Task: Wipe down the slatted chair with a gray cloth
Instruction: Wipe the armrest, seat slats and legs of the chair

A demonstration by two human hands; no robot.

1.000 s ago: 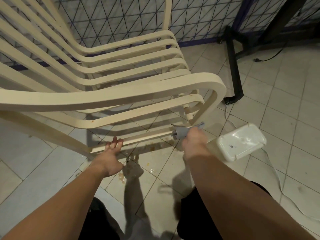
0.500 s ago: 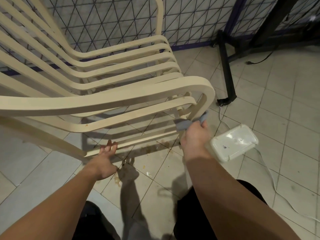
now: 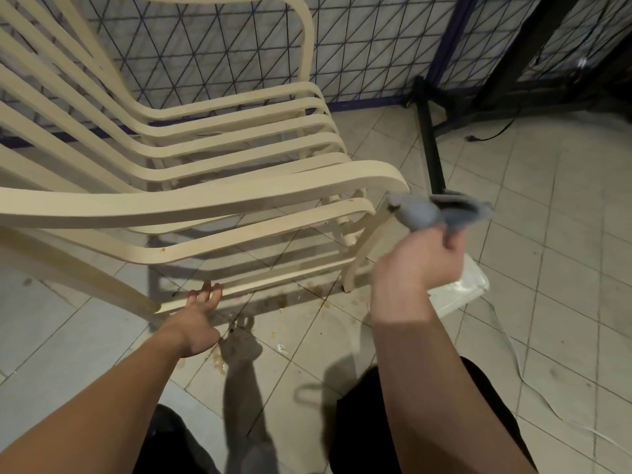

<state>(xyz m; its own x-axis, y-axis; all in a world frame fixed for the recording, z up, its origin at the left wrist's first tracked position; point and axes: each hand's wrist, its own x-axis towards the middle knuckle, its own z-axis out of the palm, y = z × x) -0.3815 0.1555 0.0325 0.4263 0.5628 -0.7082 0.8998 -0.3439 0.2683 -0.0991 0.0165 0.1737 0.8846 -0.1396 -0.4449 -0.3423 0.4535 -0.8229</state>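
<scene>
Tiled home patio, wire mesh fence [image 3: 359, 46], stained floor tiles [image 3: 564, 200]

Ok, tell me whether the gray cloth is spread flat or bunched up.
Bunched up. The gray cloth is gathered into a wad in the right hand, with one loose end sticking out sideways beside the chair's armrest.

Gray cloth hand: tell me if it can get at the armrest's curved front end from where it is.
Probably yes. The right hand holds the gray cloth right beside the armrest's front curve, and nothing stands between them.
</scene>
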